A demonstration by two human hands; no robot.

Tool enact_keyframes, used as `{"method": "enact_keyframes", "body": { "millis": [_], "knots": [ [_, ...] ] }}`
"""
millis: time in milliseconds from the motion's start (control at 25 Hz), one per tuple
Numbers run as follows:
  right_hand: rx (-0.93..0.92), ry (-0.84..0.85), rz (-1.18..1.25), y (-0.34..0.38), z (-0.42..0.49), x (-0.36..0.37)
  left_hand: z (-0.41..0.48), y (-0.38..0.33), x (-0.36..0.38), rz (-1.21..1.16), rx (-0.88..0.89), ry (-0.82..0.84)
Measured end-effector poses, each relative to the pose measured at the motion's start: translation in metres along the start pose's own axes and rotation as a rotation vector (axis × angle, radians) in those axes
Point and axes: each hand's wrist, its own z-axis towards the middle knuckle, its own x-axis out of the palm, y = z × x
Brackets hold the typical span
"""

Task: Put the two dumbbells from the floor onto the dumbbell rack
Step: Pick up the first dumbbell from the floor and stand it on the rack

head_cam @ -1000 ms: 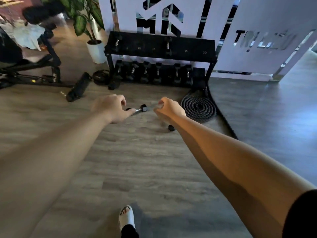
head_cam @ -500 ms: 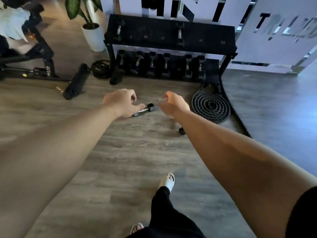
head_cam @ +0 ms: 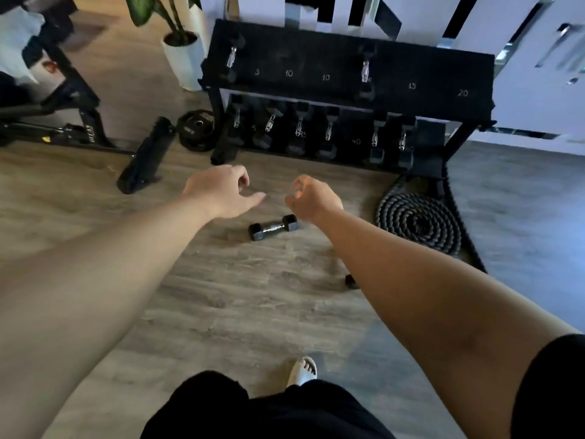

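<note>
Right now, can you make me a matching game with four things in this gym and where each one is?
Things:
1. dumbbell
2. rope
3. plant
4. weight plate

Places:
A. in a white pot left of the rack
B. coiled on the floor by the rack's right leg
C. flat on the floor by the rack's left leg
D. on the floor below the two hands

Pairs: 1-D, 2-B, 3-A, 4-C

The left hand and right hand are both empty.
</note>
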Motion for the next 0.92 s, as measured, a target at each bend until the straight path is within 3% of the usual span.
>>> {"method": "enact_keyframes", "body": {
  "millis": [480,640,800,920],
  "knots": [
    [0.119,0.122,-0.047,0.037,0.235,0.041,0.243,0.101,0.047,-0.012,0.107,0.188],
    [0.159,0.203,-0.086,0.020,0.299,0.058,0.304,0.120,0.076,0.024,0.096,0.283],
    [0.075,0.261,-0.123,-0.010,0.376,0.087,0.363,0.138,0.122,0.111,0.139,0.325],
    [-0.025,0.315,-0.195,-0.045,0.439,0.129,0.413,0.153,0.181,0.100,0.075,0.314]
  ]
}}
